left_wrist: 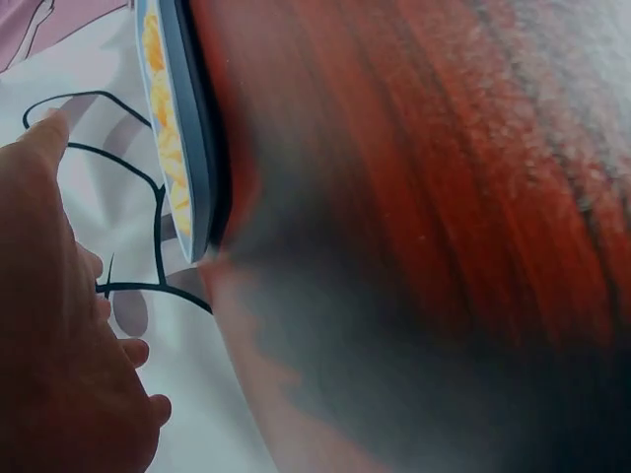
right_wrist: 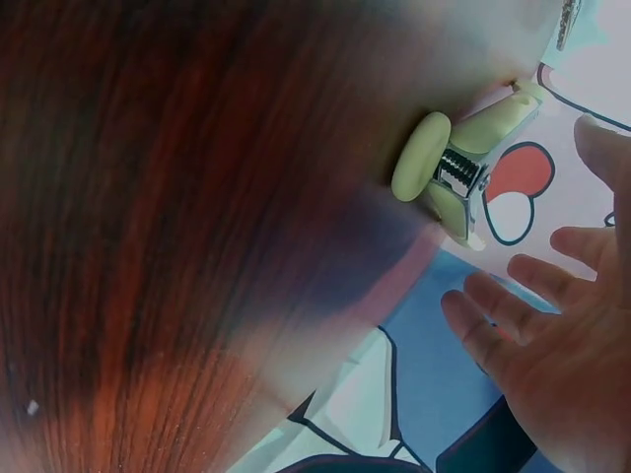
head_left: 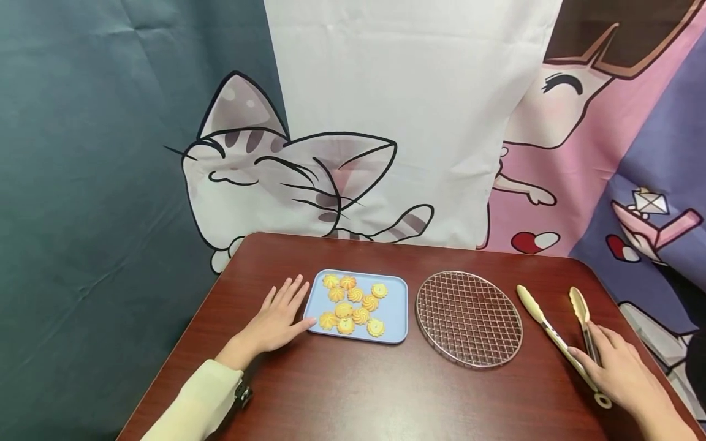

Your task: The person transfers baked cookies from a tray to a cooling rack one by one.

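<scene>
On the table lies a light blue tray [head_left: 394,312] with several swirled yellow cookies [head_left: 355,295] on it. My left hand [head_left: 278,318] is at the tray's left side, fingers spread, its thumb tip overlapping the tray's edge in the head view. To the right, cream-handled metal tongs [head_left: 554,335] lie spread in a V. My right hand [head_left: 620,364] is over the right arm of the tongs and covers part of it. Its fingers are extended in the right wrist view, apart from the tongs [right_wrist: 458,172], whose spring and ring end show there.
A round wire cooling rack [head_left: 469,318] lies between the tray and the tongs. The dark red wooden table [head_left: 386,386] ends at a cartoon-printed cloth backdrop [head_left: 408,92]. The table's right edge runs close by my right hand.
</scene>
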`<state>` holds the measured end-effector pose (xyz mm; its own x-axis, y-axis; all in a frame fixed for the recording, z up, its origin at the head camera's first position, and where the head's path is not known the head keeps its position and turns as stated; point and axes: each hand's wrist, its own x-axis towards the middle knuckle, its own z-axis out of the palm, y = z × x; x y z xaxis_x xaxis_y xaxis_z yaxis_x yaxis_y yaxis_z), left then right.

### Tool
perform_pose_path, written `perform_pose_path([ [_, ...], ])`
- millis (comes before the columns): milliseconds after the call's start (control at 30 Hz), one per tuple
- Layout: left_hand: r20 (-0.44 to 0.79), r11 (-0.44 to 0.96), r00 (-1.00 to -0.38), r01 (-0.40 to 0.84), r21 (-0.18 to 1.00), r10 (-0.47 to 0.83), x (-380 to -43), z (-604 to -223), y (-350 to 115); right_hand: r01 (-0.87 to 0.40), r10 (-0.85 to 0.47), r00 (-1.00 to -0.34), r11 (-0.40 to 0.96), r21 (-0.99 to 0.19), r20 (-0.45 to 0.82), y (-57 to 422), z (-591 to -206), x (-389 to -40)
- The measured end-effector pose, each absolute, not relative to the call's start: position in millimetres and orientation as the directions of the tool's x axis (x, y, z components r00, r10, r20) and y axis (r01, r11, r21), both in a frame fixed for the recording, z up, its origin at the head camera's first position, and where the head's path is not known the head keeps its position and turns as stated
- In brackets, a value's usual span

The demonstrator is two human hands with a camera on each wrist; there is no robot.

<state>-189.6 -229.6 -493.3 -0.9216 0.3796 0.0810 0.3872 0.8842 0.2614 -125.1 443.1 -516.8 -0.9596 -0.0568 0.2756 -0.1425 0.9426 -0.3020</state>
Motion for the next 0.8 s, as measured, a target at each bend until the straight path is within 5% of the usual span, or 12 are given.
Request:
perform_pose_path([
  [800, -0.016, 0.883, -0.912, 0.391, 0.26, 0.409, -194.5, -508.4, -225.2, 0.011, 0.054, -0.988, 0.956, -0.292, 0.142, 447.2, -519.7, -125.9],
])
